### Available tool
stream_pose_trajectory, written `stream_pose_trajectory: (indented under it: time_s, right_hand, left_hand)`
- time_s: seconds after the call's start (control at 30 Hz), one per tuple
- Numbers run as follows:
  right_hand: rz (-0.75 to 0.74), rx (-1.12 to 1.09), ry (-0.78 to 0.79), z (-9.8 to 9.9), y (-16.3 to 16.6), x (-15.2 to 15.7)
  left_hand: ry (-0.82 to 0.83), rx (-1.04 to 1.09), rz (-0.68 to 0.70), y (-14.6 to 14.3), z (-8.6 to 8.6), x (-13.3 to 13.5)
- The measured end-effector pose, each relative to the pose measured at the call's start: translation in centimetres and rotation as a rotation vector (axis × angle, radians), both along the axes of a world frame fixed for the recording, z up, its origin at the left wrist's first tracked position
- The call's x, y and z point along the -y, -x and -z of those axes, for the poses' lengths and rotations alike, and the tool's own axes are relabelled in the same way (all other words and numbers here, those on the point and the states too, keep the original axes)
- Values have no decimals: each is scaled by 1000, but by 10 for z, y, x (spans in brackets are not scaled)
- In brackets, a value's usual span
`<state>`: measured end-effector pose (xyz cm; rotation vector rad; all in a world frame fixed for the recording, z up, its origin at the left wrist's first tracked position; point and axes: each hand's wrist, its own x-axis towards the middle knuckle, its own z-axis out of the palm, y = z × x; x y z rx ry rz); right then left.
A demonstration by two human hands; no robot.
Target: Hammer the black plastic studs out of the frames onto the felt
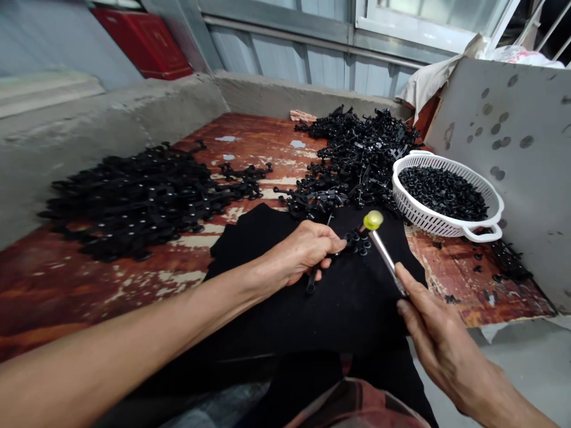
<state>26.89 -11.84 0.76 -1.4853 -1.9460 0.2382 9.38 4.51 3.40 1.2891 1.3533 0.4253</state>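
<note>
- worn red table [111,285], black cloth [339,303] spread over it.
- left hand [303,252] pinches a black part [313,280] on the cloth, mostly hidden under fingers.
- right hand [428,321] closed round mallet [386,257] handle, its end hidden.

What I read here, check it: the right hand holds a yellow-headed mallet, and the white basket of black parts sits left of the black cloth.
Wrong side: the head view shows the white basket of black parts right of the black cloth, not left. The right hand does hold the yellow-headed mallet.
</note>
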Motion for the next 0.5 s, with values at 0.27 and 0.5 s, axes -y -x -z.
stream_pose_trajectory:
  time_s: [0.27, 0.5]
  right_hand:
    - [1, 66, -33, -7, 1, 3]
    - [18, 41, -131, -8, 3, -2]
  left_hand:
    - [2, 33, -3, 0, 2, 0]
    - [-5, 49, 9, 1, 5, 0]
